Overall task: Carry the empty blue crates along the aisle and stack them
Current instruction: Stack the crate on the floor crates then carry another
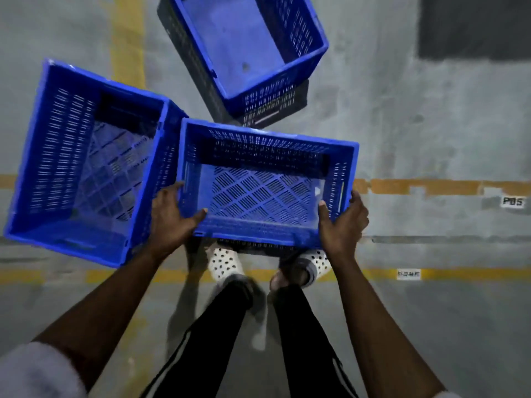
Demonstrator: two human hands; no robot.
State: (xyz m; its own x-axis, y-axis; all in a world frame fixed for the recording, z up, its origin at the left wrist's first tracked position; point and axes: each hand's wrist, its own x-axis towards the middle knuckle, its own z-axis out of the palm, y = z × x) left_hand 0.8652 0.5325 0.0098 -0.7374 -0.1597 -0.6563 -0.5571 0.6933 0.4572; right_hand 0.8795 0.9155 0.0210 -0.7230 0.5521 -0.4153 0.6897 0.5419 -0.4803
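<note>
The crate in my hands (267, 196) sits at the middle of the frame, and I hold it only by its two near corners. My left hand (172, 222) wraps the lower-left corner, thumb hooked inside over the rim, fingers along the outer wall. My right hand (342, 222) grips the lower-right corner the same way.

With all my hold at the near edge, I judge the far edge could dip and the crate could pivot out from under my thumbs. Its left wall is hard by the second crate (86, 162) at the left of the frame. I cannot tell whether they touch, but a swing that way could knock or snag it. My white clogs (224, 265) are right below the near edge, so a slip would land on my toes.

The crate is bright blue plastic and empty, with slotted walls, a diamond-lattice bottom and a thick rim. It looks level, and I expect it to be light and rigid. Something dark shows just beneath its near edge; I cannot tell what.

The third crate (247, 47), at the top centre, appears to rest on a dark crate (275, 110) and lies skewed to mine. Setting down there without squaring up could leave mine unseated. Around it all is grey floor (402, 110) with yellow lines (129, 38).
</note>
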